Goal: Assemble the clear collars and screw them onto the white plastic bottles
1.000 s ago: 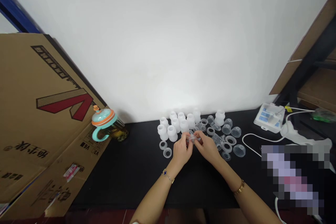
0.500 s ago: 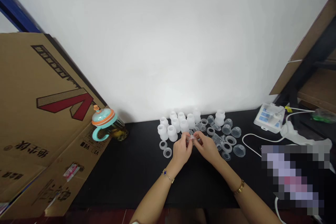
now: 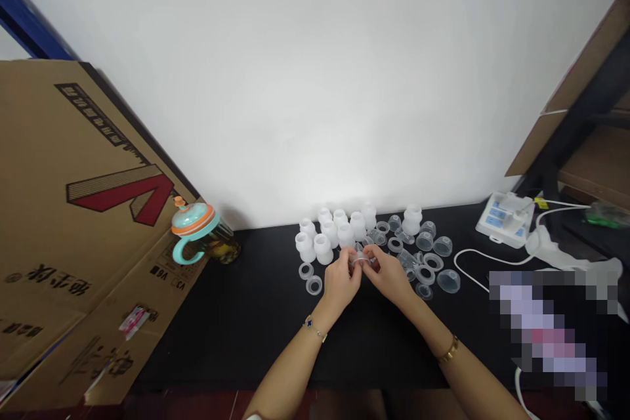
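My left hand (image 3: 342,275) and my right hand (image 3: 388,274) meet above the black table, closed on opposite sides of a clear bottle nipple (image 3: 359,254) set in a translucent ring. Its tip points up between my fingers, and they cover part of the rim. Just beyond stand several small white bottles (image 3: 323,249), mouths up. To the left of my left hand, two loose screw rings (image 3: 314,285) lie flat. Near my right hand are more rings (image 3: 425,275), nipples and clear dome caps (image 3: 448,281).
A teal-lidded drinking cup (image 3: 204,233) stands at the left beside a large cardboard box (image 3: 98,243). On the right lie a white power strip (image 3: 506,220) and its white cable (image 3: 472,253). A pixelated patch covers the lower right. The white wall (image 3: 315,79) rises behind the table.
Both hands stay almost in place. The ring and nipple between my fingers show slightly more; the bottles and loose parts have not moved.
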The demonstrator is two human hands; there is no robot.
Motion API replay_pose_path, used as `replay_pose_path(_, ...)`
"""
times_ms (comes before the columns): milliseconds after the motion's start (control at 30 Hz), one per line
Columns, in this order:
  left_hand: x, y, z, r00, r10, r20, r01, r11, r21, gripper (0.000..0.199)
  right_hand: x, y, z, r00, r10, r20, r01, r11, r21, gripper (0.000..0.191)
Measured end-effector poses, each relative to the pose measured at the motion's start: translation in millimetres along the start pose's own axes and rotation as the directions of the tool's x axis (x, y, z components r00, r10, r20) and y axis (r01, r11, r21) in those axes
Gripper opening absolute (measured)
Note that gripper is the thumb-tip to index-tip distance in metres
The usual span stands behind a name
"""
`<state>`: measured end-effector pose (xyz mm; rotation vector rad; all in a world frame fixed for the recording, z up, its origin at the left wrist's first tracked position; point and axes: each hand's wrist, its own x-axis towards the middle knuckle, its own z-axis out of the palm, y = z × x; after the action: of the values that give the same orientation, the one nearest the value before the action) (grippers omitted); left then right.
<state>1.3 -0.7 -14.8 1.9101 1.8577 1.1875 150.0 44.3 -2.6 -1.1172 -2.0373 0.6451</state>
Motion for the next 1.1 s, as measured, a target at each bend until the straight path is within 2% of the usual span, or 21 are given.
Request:
replay_pose_path(200, -0.6, -2.1, 1.9, 1.000, 0.008, -0.003, -0.008, 1.000, -0.018, 0.014, -0.1, -0.6, -1.6, 1.000, 0.000, 0.003, 0.000, 1.000, 0.015, 0.018)
replay_pose_path(300, -0.3, 0.1, -0.2, 1.000, -0.006, -0.022, 0.005, 1.000, -0.026, 0.016, 0.1, -1.8, -8.1, 1.000, -0.001, -0.001, 0.001, 0.998, 0.066, 0.027)
replay_pose_path(400, 0.7, 3.7, -4.2, 0.998, -0.026, -0.051, 0.025, 1.000, -0.019, 0.018, 1.8, 0.7, -14.6, 0.999, -0.001, -0.054, 0.008, 0.993, 0.119, 0.034)
replay_pose_path(533, 1.8, 5.8, -6.6, 0.997, -0.039, -0.069, 0.037, 0.999, -0.031, 0.019, 6.5, 11.0, -14.1, 0.991, 0.056, -0.121, -0.056, 0.998, 0.004, 0.032)
replay_pose_path(600, 2.0, 4.8, -5.5, 0.996, -0.041, -0.073, 0.038, 0.998, -0.042, 0.019, 8.2, 16.8, -9.9, 0.990, 0.042, -0.131, -0.052, 0.996, -0.074, 0.029)
replay_pose_path(833, 2.1, 1.8, -3.5, 0.999, -0.035, -0.041, 0.033, 0.998, -0.055, 0.016, 7.0, 27.4, 1.5, 0.999, -0.003, 0.053, 0.012, 0.986, -0.169, 0.022)
replay_pose_path(1100, 1.1, 3.7, -3.3, 1.000, -0.008, -0.017, 0.007, 0.999, -0.039, 0.013, 5.9, 31.8, 2.1, 0.994, 0.010, 0.112, 0.011, 0.984, -0.180, 0.022)
